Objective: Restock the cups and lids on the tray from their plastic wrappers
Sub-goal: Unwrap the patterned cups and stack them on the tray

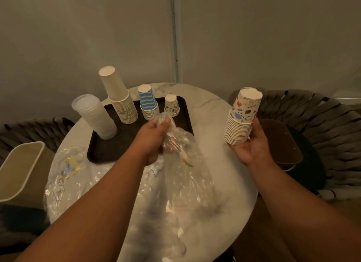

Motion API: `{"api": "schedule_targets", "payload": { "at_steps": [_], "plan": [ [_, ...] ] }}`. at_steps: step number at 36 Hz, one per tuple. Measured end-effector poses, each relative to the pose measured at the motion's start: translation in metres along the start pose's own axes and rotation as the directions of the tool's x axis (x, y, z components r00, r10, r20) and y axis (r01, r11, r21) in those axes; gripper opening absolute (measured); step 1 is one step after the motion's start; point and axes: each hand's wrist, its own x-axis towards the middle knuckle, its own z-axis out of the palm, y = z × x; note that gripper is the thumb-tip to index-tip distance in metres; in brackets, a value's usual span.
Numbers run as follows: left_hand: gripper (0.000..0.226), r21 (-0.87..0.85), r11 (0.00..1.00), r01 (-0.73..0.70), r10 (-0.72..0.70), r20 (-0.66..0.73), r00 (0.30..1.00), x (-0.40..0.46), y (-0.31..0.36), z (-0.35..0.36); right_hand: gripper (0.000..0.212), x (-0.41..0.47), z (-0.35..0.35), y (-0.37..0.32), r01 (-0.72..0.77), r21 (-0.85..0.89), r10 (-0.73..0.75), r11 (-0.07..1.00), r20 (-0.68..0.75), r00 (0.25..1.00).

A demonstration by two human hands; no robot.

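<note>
My right hand [252, 144] holds a stack of small patterned cups [241, 119], upside down, above the table's right edge. My left hand [152, 138] grips a clear plastic wrapper [179, 150] that hangs down over the table. On the dark tray [109, 150] stand a stack of clear lids [95, 117], a tall stack of plain cream cups [119, 99], a stack of blue wavy-striped cups [148, 103] and a short stack of small patterned cups [172, 105].
A round marble table [213, 113] carries the tray. More crumpled clear wrappers [66, 179] lie on its left and front. A beige bin [21, 170] stands at the left. Woven chairs sit on both sides; the right chair [322, 136] has a brown cushion.
</note>
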Motion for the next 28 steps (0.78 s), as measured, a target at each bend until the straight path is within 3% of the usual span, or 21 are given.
{"api": "schedule_targets", "payload": {
  "at_steps": [3, 8, 12, 16, 19, 24, 28],
  "plan": [
    [0.027, 0.102, 0.992, 0.08, -0.084, 0.039, 0.996, 0.0, -0.023, 0.011, 0.054, 0.002, 0.007, 0.003, -0.035, -0.042, 0.034, 0.999, -0.03, 0.999],
    [0.018, 0.107, 0.979, 0.175, -0.186, 0.103, 0.977, 0.008, -0.065, 0.032, 0.057, 0.005, 0.013, 0.018, -0.093, -0.02, 0.092, 0.996, -0.02, 0.996],
    [0.03, 0.214, 0.956, 0.203, -0.225, 0.083, 0.971, 0.026, -0.094, 0.038, 0.057, 0.008, 0.01, 0.03, -0.14, 0.008, 0.14, 0.99, -0.003, 0.99],
    [0.04, 0.441, 0.893, 0.087, -0.066, -0.062, 0.996, 0.047, -0.108, 0.034, 0.059, 0.013, 0.007, 0.04, -0.179, 0.035, 0.178, 0.983, 0.009, 0.984],
    [0.054, 0.593, 0.805, 0.014, 0.027, -0.062, 0.998, 0.057, -0.113, 0.031, 0.061, 0.015, 0.005, 0.045, -0.177, 0.014, 0.177, 0.984, 0.037, 0.984],
    [0.082, 0.75, 0.66, -0.036, 0.18, -0.111, 0.977, 0.049, -0.107, 0.035, 0.102, 0.017, -0.005, 0.048, -0.19, 0.022, 0.186, 0.982, 0.106, 0.977],
    [0.073, 0.81, 0.587, -0.019, 0.344, -0.228, 0.911, 0.013, -0.111, 0.036, 0.11, 0.017, -0.009, 0.044, -0.189, 0.036, 0.184, 0.981, 0.098, 0.978]
  ]
}}
